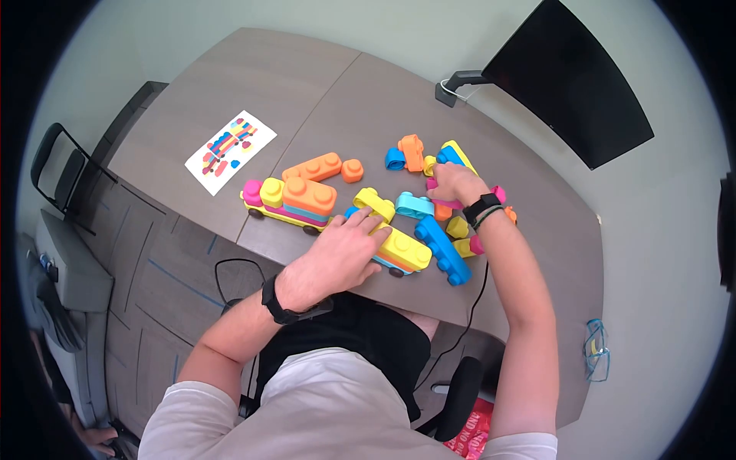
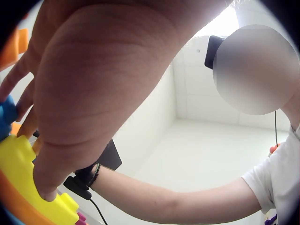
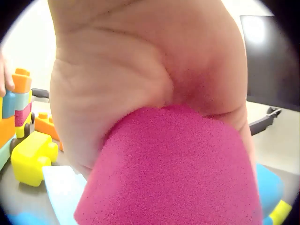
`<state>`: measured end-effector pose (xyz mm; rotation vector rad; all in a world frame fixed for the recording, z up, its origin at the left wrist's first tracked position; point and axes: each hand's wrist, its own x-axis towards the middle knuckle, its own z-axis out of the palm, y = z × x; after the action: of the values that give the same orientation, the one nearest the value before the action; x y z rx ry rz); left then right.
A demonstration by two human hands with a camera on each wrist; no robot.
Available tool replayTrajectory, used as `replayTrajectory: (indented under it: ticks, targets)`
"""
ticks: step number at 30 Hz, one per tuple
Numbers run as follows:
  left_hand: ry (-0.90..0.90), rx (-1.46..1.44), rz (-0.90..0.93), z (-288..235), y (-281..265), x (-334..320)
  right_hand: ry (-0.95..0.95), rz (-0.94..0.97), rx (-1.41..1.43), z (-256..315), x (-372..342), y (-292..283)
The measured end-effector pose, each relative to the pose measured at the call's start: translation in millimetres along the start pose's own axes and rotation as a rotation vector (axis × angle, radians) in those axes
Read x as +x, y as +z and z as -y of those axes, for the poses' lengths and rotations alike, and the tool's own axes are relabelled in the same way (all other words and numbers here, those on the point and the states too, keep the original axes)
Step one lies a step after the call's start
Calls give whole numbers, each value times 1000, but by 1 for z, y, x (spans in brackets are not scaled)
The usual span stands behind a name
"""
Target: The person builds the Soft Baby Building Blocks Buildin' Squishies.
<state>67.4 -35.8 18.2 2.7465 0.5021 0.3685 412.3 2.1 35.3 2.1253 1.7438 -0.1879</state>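
Note:
My left hand (image 1: 349,249) rests with spread fingers on the yellow block (image 1: 405,250) atop the right part of a wheeled block vehicle. In the left wrist view its thumb lies against that yellow block (image 2: 18,161), and a blue block (image 2: 6,115) is by the fingertips. Among the loose blocks, my right hand (image 1: 458,186) grips a magenta block, which fills the lower middle of the right wrist view (image 3: 173,168); the fingertips are hidden there. Orange blocks (image 1: 310,196) sit on the vehicle's left part.
A long blue block (image 1: 442,251), a light blue block (image 1: 415,205) and several other loose blocks lie between and around the hands. Orange blocks (image 1: 312,167) lie behind the vehicle. A printed picture sheet (image 1: 230,152) is at the left; a monitor (image 1: 569,83) stands at the back right.

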Motion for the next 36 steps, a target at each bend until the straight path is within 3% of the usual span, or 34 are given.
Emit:
replayTrajectory:
  ticks: [3,5,7,9,10,11,12,15,17,18,20,21,23,28,36]
  targets:
    - [-31,10,-60,-3,-2,0,-71,9,96,-12,-27,-24]
    - [-43,-42,-142,-5,-2,2,-125,-67,438,-17,-46,-35]
    - [-56,-77,-228,-4,-8,6,-142,-133,504,-16,-61,-35]
    - [-72,-265,-369,-6,-10,9,-195,33,932,-10,-86,-41]
    - [-68,-266,-365,-9,-13,10,-317,125,1158,-11,-92,-30]
    - [-29,-314,-455,-14,-19,11,-310,123,1162,-2,-105,-23]
    - [9,-363,-544,-17,-23,11,-438,93,1332,11,-117,-15]
    - [-6,-436,-476,-15,-32,10,-670,160,1593,49,-149,-14]
    - [5,-525,-446,-8,-33,8,-639,84,1550,60,-159,-12]
    - [-1,-482,-529,-6,-34,8,-640,81,1553,63,-164,-15]
    - [-24,-408,-612,-1,-39,7,-346,-375,957,71,-174,-27]
    - [-23,-408,-614,5,-40,7,-345,-376,955,74,-173,-22]
    - [28,-275,-576,16,-38,8,-334,-686,605,78,-164,-2]
    - [87,-139,-320,16,-18,9,-288,-686,570,103,-161,37]
    - [71,51,-265,2,5,13,-172,-694,309,130,-175,62]
